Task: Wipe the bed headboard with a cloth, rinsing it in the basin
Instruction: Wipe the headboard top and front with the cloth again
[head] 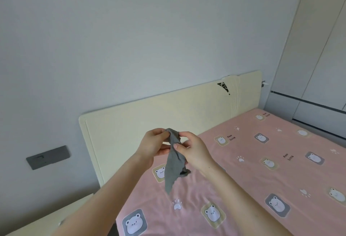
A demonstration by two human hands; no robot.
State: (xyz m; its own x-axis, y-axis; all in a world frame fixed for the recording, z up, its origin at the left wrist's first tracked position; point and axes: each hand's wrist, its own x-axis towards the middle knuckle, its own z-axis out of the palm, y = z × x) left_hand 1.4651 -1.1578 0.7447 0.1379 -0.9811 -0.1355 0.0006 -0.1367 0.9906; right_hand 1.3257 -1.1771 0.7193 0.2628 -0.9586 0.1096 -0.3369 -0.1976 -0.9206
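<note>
L hand (155,147) & R hand (195,151) both pinch the cloth (175,168) at its top, so it hangs long-axis down over the pink sheet (262,176), w/ the headboard (149,119) just beyond on the far side, L hand nearer it.

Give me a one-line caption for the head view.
Both hands, left hand and right hand, hold a grey cloth above the pink bedsheet, facing the cream headboard.
</note>
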